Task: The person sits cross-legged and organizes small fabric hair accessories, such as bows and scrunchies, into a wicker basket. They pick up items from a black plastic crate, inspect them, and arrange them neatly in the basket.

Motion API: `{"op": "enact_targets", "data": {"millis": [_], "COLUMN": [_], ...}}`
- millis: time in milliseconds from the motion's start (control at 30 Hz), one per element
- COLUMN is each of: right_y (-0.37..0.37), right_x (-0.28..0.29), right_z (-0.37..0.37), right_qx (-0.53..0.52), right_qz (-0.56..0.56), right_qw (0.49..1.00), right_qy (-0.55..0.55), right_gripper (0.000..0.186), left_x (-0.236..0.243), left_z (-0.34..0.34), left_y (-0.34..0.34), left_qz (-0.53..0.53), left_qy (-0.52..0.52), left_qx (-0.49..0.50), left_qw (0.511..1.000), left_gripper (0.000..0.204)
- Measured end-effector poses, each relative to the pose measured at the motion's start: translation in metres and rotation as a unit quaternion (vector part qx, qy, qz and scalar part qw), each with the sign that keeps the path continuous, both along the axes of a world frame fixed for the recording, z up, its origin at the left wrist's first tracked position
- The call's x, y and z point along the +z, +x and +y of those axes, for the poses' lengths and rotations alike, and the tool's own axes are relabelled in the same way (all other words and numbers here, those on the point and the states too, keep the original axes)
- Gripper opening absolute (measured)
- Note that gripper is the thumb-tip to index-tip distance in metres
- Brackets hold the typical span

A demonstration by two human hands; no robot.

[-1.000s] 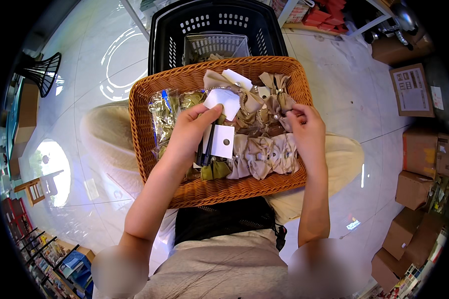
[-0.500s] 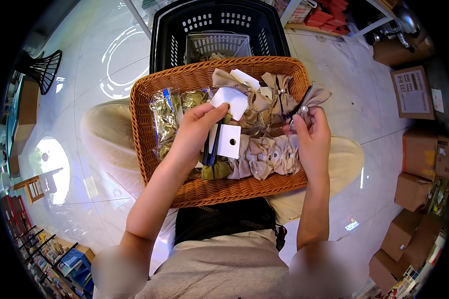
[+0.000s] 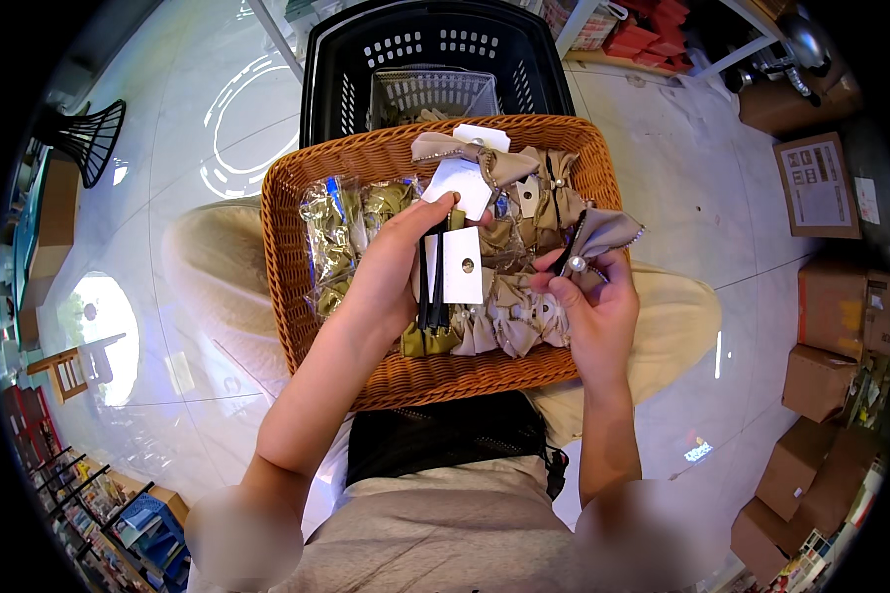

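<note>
My left hand [image 3: 405, 247] is closed on several white cards [image 3: 461, 265] with dark narrow strips [image 3: 432, 289] hanging beside them; a beige pearl-trimmed bow [image 3: 485, 158] lies at the top of this bunch. My right hand [image 3: 593, 306] pinches a beige bow with a pearl centre [image 3: 600, 233] and a dark band. Both are over a wicker basket [image 3: 297, 296] on my lap, which holds packets of olive-green items in clear wrap [image 3: 331, 222], more beige bows [image 3: 549, 188], pale bows [image 3: 514, 331] along the near side and an olive piece [image 3: 420, 343].
Behind the wicker basket stands a black plastic basket [image 3: 524, 59] with a mesh container [image 3: 435, 89] inside. Cardboard boxes [image 3: 821, 376] line the right, with red packages [image 3: 633, 35] at the back. A black wire object [image 3: 94, 133] and crowded shelving [image 3: 129, 504] are on the left.
My right hand has lifted a bow out from among the others, then brought it down and leftward toward my left hand, which has shifted slightly right with its bunch.
</note>
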State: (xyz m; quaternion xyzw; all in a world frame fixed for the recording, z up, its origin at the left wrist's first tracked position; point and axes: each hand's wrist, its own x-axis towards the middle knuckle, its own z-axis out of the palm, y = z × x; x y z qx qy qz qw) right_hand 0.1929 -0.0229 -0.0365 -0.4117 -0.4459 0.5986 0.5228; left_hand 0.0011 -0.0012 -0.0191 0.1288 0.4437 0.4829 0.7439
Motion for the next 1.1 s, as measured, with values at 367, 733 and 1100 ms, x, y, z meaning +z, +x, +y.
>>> {"op": "enact_targets", "data": {"millis": [367,733,1100], "right_y": [0.009,0.005,0.004], "right_x": [0.01,0.01,0.005], "right_z": [-0.006,0.007,0.019], "right_qx": [0.076,0.1,0.121], "right_qz": [-0.179,-0.243,-0.092], "right_qw": [0.981,0.965,0.982], "right_qy": [-0.016,0.019,-0.11], "right_gripper": [0.026,0.023,0.025], "left_x": [0.003,-0.003,0.002], "left_z": [0.0,-0.004,-0.003], "left_y": [-0.002,0.006,0.0], "left_qz": [0.075,0.379,0.353], "left_qy": [0.041,0.236,0.178], "left_qx": [-0.016,-0.093,-0.22], "left_qw": [0.996,0.89,0.892], "left_gripper": [0.016,0.018,0.023]}}
